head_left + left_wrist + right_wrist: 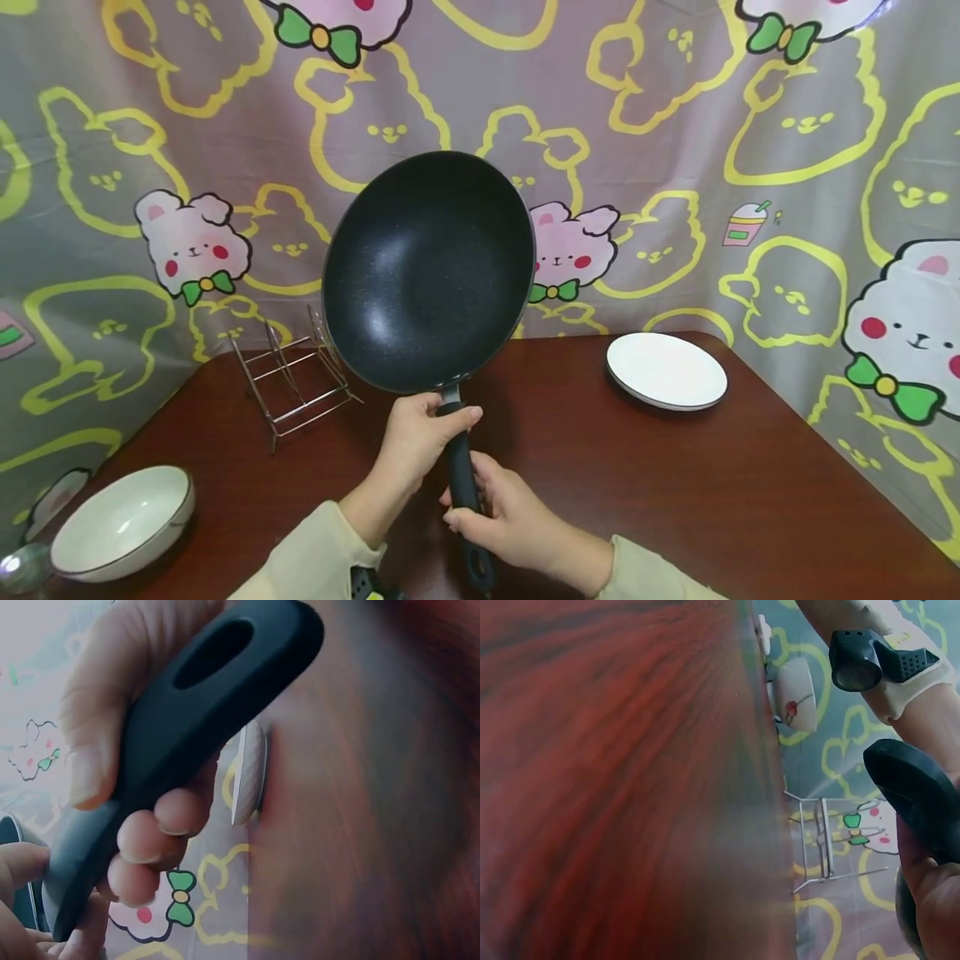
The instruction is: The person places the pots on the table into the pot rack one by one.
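A black frying pan (431, 271) is held up above the table, its dark inside facing me and its handle (462, 479) pointing down. My left hand (420, 437) grips the handle's top near the pan, thumb laid across it. Lower on the handle, my right hand (513, 512) wraps its fingers and thumb round the grip. In the left wrist view the right hand (112, 697) holds the handle (172, 735) by its looped end, and fingers of the left hand (22, 877) pinch the part closer to the pan. The right wrist view shows the handle end (911, 780) at its edge.
A wire rack (292, 379) stands behind on the left. A white bowl (123, 525) is at the front left, beside a shiny round metal piece (26, 568). A white plate (666, 371) lies at the back right. Patterned cloth (645, 167) hangs behind the brown table (675, 500).
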Available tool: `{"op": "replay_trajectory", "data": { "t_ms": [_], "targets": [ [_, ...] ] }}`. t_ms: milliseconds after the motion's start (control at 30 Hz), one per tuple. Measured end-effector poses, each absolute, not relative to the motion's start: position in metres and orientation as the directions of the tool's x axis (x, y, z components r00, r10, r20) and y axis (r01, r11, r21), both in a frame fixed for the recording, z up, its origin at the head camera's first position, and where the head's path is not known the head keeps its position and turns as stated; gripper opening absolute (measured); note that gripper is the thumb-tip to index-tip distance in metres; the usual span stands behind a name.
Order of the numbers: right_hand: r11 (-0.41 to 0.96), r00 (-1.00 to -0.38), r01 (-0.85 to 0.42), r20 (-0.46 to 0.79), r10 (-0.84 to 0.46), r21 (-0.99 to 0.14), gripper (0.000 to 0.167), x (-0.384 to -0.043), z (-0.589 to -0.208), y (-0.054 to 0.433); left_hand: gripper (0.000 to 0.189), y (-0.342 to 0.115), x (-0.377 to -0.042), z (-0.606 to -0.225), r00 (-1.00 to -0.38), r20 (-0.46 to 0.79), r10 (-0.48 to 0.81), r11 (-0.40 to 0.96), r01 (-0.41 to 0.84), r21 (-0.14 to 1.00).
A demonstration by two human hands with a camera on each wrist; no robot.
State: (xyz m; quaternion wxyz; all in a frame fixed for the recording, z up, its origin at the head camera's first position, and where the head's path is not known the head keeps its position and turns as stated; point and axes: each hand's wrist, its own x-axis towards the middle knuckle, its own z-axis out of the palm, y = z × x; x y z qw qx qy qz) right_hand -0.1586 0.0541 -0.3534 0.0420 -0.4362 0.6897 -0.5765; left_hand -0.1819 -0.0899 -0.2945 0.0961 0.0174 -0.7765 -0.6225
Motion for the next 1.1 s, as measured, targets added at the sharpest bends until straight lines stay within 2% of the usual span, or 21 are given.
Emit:
{"op": "replay_trajectory", "data": {
  "t_ms": [167,367,567,700,967,1100],
  "targets": [
    [-0.056,-0.561,-0.636,0.510,-0.652,-0.770,0.043,-0.159,-0.355,0.050,0.016,-0.095,-0.182,-0.295,-0.980,0.147,-0.136,0.267,0.106,0.958],
    [-0.010,-0.537,-0.689,0.519,-0.665,-0.725,0.044,-0.160,-0.354,0.048,0.017,-0.100,-0.180,-0.295,-0.978,0.188,-0.095,0.328,0.148,0.933],
    [0.013,-0.459,-0.782,0.561,-0.689,-0.624,0.047,-0.163,-0.349,0.046,0.012,-0.106,-0.178,-0.293,-0.971,0.223,-0.090,0.309,0.186,0.933],
    [-0.001,-0.427,-0.800,0.570,-0.702,-0.600,0.047,-0.167,-0.348,0.046,0.011,-0.107,-0.177,-0.291,-0.967,0.232,-0.103,0.280,0.196,0.940],
    [-0.002,-0.433,-0.778,0.538,-0.723,-0.629,0.045,-0.173,-0.350,0.041,0.023,-0.115,-0.175,-0.291,-0.953,0.281,-0.117,0.239,0.247,0.939],
    [-0.068,-0.461,-0.704,0.528,-0.713,-0.707,0.041,-0.175,-0.352,0.038,0.027,-0.119,-0.174,-0.291,-0.943,0.317,-0.106,0.234,0.286,0.929]
  ]
}}
